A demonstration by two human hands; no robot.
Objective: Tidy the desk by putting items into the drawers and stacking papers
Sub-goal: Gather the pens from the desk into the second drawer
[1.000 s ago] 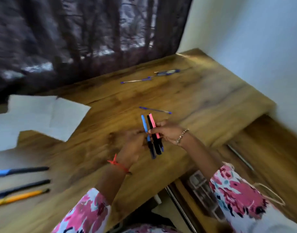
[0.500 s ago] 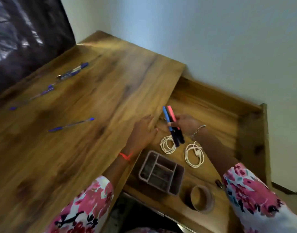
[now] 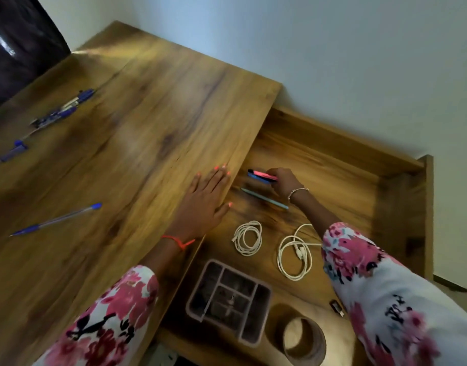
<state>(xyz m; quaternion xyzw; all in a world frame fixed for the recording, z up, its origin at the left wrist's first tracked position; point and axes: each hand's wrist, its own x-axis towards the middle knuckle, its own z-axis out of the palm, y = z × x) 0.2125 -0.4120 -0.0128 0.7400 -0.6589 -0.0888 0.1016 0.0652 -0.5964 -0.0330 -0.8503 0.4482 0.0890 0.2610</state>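
In the drawer, right hand grips markers near cables, tray.

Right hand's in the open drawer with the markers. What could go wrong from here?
1. The right hand holds the markers low over the bare drawer floor beside a light blue pen, not at the organizer tray; laid loose, they may roll when the drawer moves.
2. The left hand lies flat at the desk edge, thumb over the drawer; it could get pinched on closing.
3. The right sleeve overlaps one coiled white cable and might drag it.
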